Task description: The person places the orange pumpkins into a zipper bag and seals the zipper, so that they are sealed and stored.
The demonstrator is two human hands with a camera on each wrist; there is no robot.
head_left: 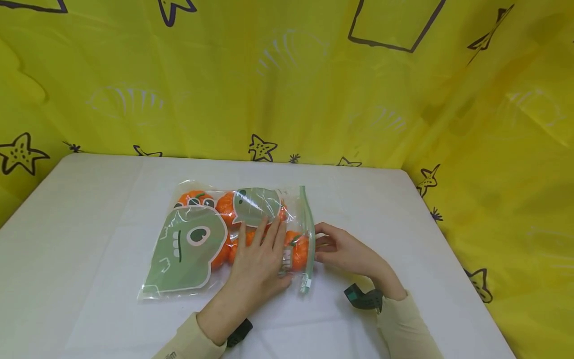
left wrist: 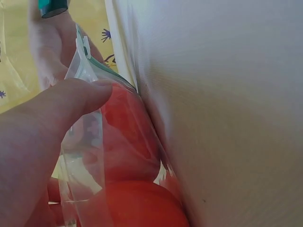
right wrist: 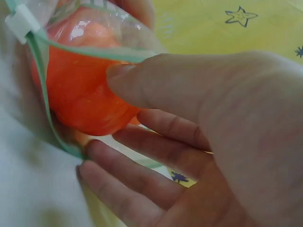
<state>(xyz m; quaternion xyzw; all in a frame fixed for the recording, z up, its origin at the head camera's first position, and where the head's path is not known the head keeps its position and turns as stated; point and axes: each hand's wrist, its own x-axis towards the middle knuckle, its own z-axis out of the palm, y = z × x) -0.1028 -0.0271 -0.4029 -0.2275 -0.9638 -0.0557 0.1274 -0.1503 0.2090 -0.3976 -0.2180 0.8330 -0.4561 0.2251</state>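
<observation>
A clear zip bag [head_left: 188, 269] with green monster prints lies flat on the table, holding several small orange toy pumpkins [head_left: 226, 207]. My left hand [head_left: 262, 259] rests on top of the bag near its zip end, fingers spread; the left wrist view shows its thumb [left wrist: 80, 97] against the plastic. My right hand [head_left: 347, 252] is at the green zip edge [head_left: 309, 219], where the mouth gapes in the right wrist view. There, its thumb [right wrist: 137, 78] overlaps the rim before a pumpkin [right wrist: 90, 94], and the other fingers extend below. Firm contact with the pumpkin cannot be told.
A white cloth covers the table [head_left: 112, 224]. Yellow curtains [head_left: 224, 75] with starfish drawings hang behind it and along the right side. The white zip slider [right wrist: 22, 23] sits at the near end of the zip edge. A dark wrist camera [head_left: 363, 297] is on the right wrist.
</observation>
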